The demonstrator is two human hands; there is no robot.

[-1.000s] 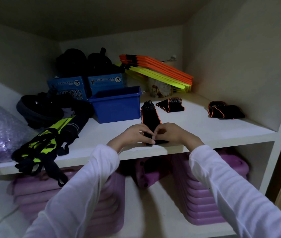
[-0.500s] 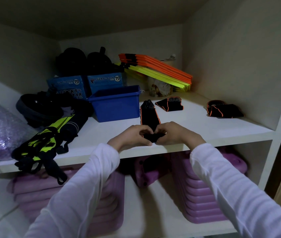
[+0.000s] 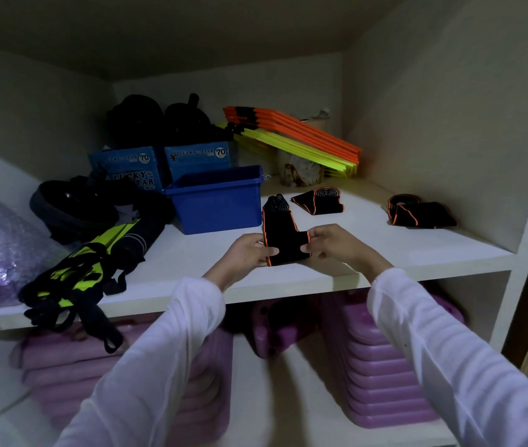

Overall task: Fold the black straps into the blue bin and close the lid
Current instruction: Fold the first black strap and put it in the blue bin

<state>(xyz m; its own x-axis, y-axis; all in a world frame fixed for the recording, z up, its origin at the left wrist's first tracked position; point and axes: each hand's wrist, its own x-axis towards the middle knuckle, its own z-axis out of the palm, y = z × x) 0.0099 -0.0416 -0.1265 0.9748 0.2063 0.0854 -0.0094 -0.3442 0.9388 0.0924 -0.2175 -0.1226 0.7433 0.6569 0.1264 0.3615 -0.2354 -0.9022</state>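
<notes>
Black strap [image 3: 280,229] with orange edging lies on the white shelf [image 3: 385,250], just right of the open blue bin [image 3: 216,201]. The left hand [image 3: 249,251] and right hand [image 3: 332,241] pinch its near end from either side. Two more straps [image 3: 319,201] [image 3: 419,212] lie farther right.

Strap [image 3: 283,233] matt black cloth; bin [image 3: 217,201] smooth blue plastic; shelf [image 3: 369,253] matt white.
</notes>
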